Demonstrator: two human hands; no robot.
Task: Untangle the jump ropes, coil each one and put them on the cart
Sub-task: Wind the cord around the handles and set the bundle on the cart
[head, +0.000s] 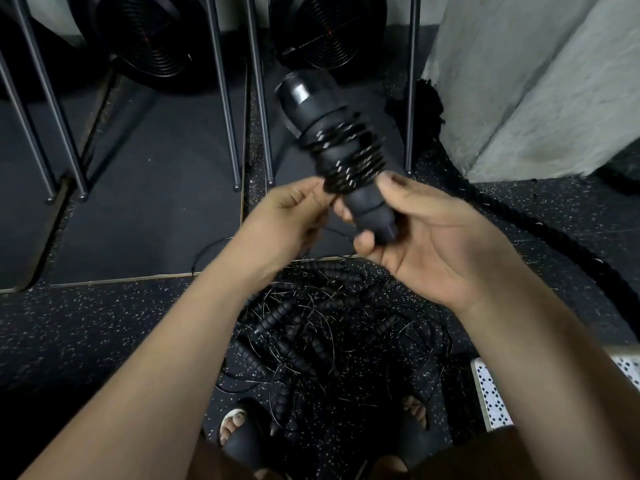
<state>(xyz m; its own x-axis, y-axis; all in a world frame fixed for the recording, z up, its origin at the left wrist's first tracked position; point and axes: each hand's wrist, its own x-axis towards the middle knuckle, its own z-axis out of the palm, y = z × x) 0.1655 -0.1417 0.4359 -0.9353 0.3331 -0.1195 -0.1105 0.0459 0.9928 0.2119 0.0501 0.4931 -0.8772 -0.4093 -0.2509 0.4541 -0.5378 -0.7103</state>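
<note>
- The jump-rope handles (332, 133) are held just above the frame's centre, tilted with the top end toward 11 o'clock; a thin black cord (349, 157) is wound in tight turns round their middle
- The right hand (426, 233), at 3 o'clock from centre, has thumb and fingers curled round the handles' lower end, gripping it
- The left hand (287, 216), just beside at 9 o'clock of that end, has curled fingers pinching the cord at the lowest turns
- The tangled pile (329, 323) of further ropes lies on the speckled floor (104, 341) toward 6 o'clock, under the forearms, just ahead of two sandalled feet (242, 431)
- A thick braided rope (554, 237) runs across the floor at 3 o'clock; two black fans (149, 36) stand at 11 and 12 o'clock behind metal legs (221, 98)
</note>
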